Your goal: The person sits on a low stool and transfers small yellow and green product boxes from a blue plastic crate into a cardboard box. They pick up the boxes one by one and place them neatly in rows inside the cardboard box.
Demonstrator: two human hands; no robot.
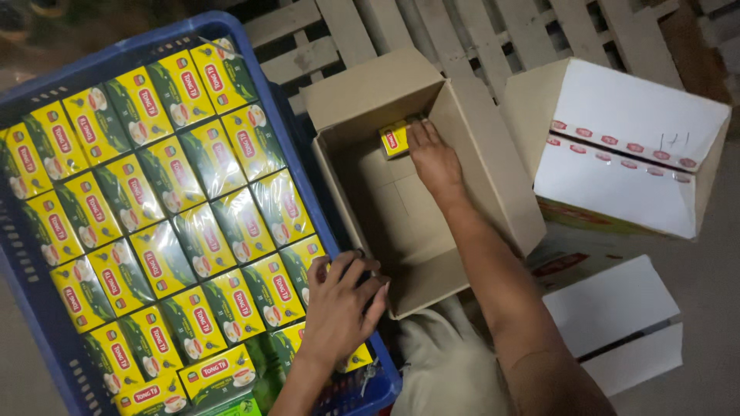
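My right hand reaches into an open brown cardboard carton and presses a small yellow-and-green tea box into its far corner. My left hand rests on the shrink-wrapped yellow-and-green tea boxes at the near right corner of a blue plastic crate, with its fingers curled over one pack. The crate is filled with several rows of these packs. The carton's floor is otherwise bare.
A white-and-brown printed carton stands open to the right of the brown one, with a white flap lying below it. A wooden pallet lies behind both cartons. My lap in light trousers is beneath the carton's near edge.
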